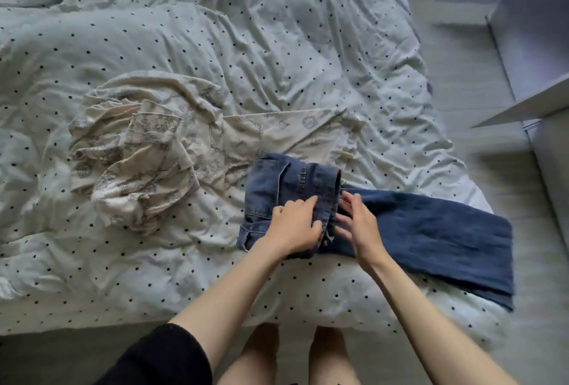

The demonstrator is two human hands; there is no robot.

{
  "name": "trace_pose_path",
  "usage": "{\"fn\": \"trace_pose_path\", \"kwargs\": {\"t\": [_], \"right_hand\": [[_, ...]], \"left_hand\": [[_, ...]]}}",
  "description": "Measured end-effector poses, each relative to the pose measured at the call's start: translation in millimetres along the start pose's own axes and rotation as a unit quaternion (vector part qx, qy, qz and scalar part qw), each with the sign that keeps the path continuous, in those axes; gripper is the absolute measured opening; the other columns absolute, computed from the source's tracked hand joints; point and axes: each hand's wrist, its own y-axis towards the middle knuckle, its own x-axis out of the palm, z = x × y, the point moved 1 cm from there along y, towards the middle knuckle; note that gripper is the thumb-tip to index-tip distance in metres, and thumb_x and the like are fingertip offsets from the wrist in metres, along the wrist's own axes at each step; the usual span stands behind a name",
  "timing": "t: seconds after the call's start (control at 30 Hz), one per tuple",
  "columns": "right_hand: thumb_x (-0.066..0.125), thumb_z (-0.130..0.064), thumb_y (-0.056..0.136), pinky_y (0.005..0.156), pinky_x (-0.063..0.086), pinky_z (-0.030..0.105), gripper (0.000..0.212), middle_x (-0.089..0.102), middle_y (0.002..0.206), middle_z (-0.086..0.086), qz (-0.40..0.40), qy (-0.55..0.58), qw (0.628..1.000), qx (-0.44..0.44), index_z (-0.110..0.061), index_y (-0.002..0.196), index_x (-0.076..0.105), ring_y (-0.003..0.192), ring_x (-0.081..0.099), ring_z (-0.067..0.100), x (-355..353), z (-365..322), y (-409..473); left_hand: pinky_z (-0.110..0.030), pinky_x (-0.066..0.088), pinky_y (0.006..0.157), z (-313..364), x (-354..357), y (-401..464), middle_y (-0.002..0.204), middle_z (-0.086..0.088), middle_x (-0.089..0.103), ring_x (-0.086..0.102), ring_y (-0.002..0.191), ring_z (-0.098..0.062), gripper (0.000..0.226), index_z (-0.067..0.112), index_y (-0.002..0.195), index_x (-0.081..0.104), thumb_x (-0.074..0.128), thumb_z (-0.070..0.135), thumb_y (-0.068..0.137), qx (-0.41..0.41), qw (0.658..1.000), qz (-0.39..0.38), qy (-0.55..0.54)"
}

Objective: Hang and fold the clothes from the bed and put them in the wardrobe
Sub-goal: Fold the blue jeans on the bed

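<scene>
Dotted bed [215,46] — both hands, seemingly flat, on jeans [431,230].

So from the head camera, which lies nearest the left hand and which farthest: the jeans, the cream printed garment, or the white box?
1. The jeans, right under the left hand, which rests on their folded part.
2. The cream printed garment, crumpled on the bed to the left and behind.
3. The white box, on the floor at far right.
</scene>
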Motion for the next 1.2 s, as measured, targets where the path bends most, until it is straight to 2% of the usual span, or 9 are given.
{"fn": "trace_pose_path", "kwargs": {"t": [0.1, 0.17, 0.3, 0.4, 0.47, 0.57, 0.67, 0.87, 1.2], "right_hand": [[0.032, -0.032, 0.103, 0.086, 0.05, 0.028, 0.029, 0.061, 0.116, -0.007, 0.01, -0.059, 0.998, -0.011, -0.024, 0.117, 0.056, 0.103, 0.06, 0.005, -4.6, 8.3, -0.8], [0.037, -0.023, 0.101, 0.107, 0.035, 0.029, 0.034, 0.052, 0.136, 0.002, 0.061, -0.225, 0.968, -0.095, -0.014, 0.13, 0.054, 0.126, 0.046, 0.013, -4.3, 15.3, -1.6], [0.044, -0.007, 0.096, 0.11, 0.024, 0.023, 0.04, 0.038, 0.148, 0.008, 0.038, -0.403, 0.868, -0.287, -0.007, 0.135, 0.049, 0.137, 0.033, 0.019, 14.2, 30.3, -10.2], [0.044, -0.015, 0.096, 0.114, 0.026, 0.031, 0.046, 0.027, 0.153, 0.01, -0.017, -0.513, 0.808, -0.29, -0.009, 0.142, 0.04, 0.143, 0.023, 0.021, 29.7, 42.9, -6.6], [0.041, -0.027, 0.099, 0.118, 0.017, 0.033, 0.052, 0.017, 0.156, 0.014, -0.024, -0.556, 0.782, -0.282, -0.008, 0.146, 0.031, 0.145, 0.015, 0.025, 35.0, 47.4, -1.1], [0.034, -0.039, 0.1, 0.119, 0.01, 0.039, 0.06, 0.005, 0.158, 0.014, -0.033, -0.623, 0.734, -0.269, -0.012, 0.15, 0.017, 0.146, 0.006, 0.025, 36.2, 52.5, 3.9], [0.027, -0.044, 0.1, 0.118, 0.002, 0.041, 0.063, 0.003, 0.158, 0.016, -0.031, -0.682, 0.685, -0.254, -0.012, 0.151, 0.009, 0.146, 0.005, 0.027, 36.4, 53.9, 7.6], [0.027, -0.038, 0.102, 0.119, 0.0, 0.035, 0.064, -0.003, 0.157, 0.02, -0.095, -0.673, 0.701, -0.215, -0.006, 0.15, 0.003, 0.146, -0.002, 0.03, 37.5, 46.1, 22.2], [0.035, -0.031, 0.101, 0.116, 0.003, 0.027, 0.062, -0.007, 0.159, 0.008, -0.197, -0.551, 0.791, -0.178, -0.012, 0.151, 0.003, 0.146, -0.003, 0.018, 9.2, 28.9, 21.3]], "left_hand": [[-0.042, 0.006, 0.115, -4.3, 30.5, 5.1, 0.154, -0.013, 0.022, 0.015, 0.143, -0.025, 0.053, 0.009, 0.146, 0.027, 0.04, 0.022, 0.097, 0.052, 0.991, -0.095, 0.074], [-0.035, -0.003, 0.116, -12.6, 36.2, 0.0, 0.155, -0.011, 0.022, 0.011, 0.145, -0.022, 0.05, 0.009, 0.144, 0.034, 0.038, 0.007, 0.094, 0.077, 0.994, -0.074, -0.008], [-0.021, 0.032, 0.108, -29.9, 18.9, -21.5, 0.116, -0.01, 0.066, 0.055, 0.118, -0.018, 0.05, 0.003, 0.106, 0.069, 0.038, -0.019, 0.074, 0.058, 0.953, 0.103, -0.278], [-0.031, 0.05, 0.086, -46.7, 3.5, -24.2, 0.096, -0.007, 0.068, 0.063, 0.089, -0.018, 0.043, 0.005, 0.094, 0.069, 0.041, -0.02, 0.073, 0.031, 0.926, 0.258, -0.274], [-0.031, 0.047, 0.088, -61.7, -5.9, -14.6, 0.107, -0.005, 0.063, 0.06, 0.096, -0.019, 0.038, 0.01, 0.106, 0.062, 0.045, -0.011, 0.08, -0.011, 0.918, 0.305, -0.254], [-0.04, 0.04, 0.102, -89.2, -7.4, 4.3, 0.133, -0.009, 0.048, 0.049, 0.12, -0.023, 0.046, 0.01, 0.134, 0.04, 0.056, 0.022, 0.092, -0.122, 0.937, 0.194, -0.262], [-0.038, 0.047, 0.096, -100.8, -2.3, 12.8, 0.132, -0.011, 0.053, 0.055, 0.114, -0.021, 0.057, 0.01, 0.134, 0.038, 0.061, 0.036, 0.089, -0.172, 0.897, 0.03, -0.407], [-0.027, 0.048, 0.063, -102.3, -8.2, 8.1, 0.115, -0.005, 0.064, 0.064, 0.094, -0.012, 0.069, 0.018, 0.136, 0.036, 0.073, 0.031, 0.08, -0.198, 0.841, -0.017, -0.503], [-0.029, 0.049, 0.069, -61.9, -19.3, -11.4, 0.109, 0.002, 0.066, 0.063, 0.097, -0.013, 0.042, 0.021, 0.123, 0.052, 0.062, 0.038, 0.086, -0.219, 0.835, -0.032, -0.504]]}}
